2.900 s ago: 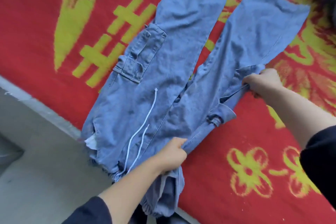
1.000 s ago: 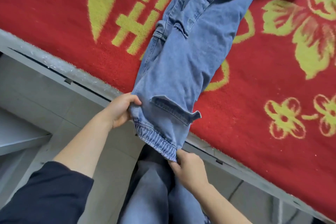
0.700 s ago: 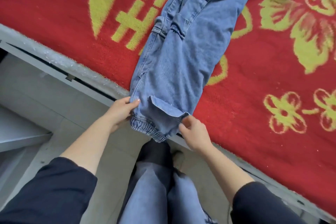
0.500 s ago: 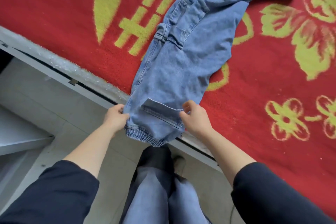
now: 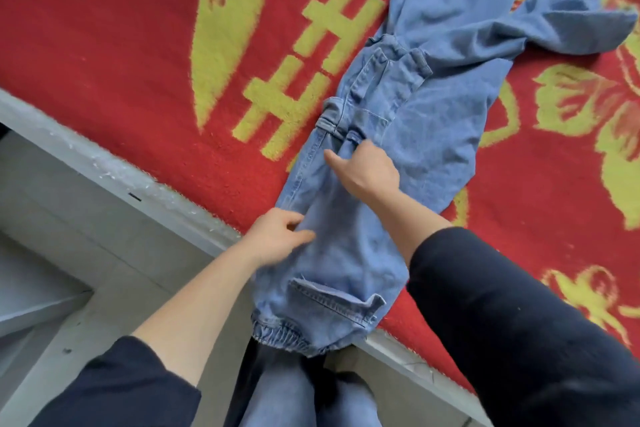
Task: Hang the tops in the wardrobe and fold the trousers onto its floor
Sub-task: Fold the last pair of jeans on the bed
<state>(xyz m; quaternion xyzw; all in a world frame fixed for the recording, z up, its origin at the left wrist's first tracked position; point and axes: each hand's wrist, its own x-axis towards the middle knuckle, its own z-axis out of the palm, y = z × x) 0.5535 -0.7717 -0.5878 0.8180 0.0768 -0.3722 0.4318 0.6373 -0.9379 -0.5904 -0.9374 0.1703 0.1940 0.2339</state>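
Setting: grey floor [image 5: 69,253] at left, then the pale grey edge [image 5: 104,163] of a raised surface spread with a red blanket [image 5: 121,45] with a yellow pattern. No wardrobe and no tops are in view, so their state cannot be judged.

Left hand [image 5: 277,239]: at the near-left seam of the trousers [image 5: 433,114], fingers loosely bent and touching the denim. Cannot tell whether it pinches the edge or only rests on it.

Trousers: blue denim, lying lengthwise on the blanket and running away from the person. They look folded leg over leg into one long strip. The elastic cuff [image 5: 287,336] hangs just over the grey edge, with a flap pocket [image 5: 332,298] just above it. A side pocket [image 5: 381,80] sits further up the strip.

Right hand [image 5: 369,173]: on the strip just below the side pocket. Fingers are curled into a small bunch of denim, so it appears to grip the cloth; thumb stretched out to the left.

Upper right: one loose end [image 5: 571,28] of the trousers splays off to the side, out of line with the strip.

Progress, as judged:
- Lengthwise fold looks made, but untidy at the far end.
- Cross folds not yet made.
- Trousers are on the blanket, not on the wardrobe floor.
- Carrying them over remains.
- Hanging of tops: unknown.
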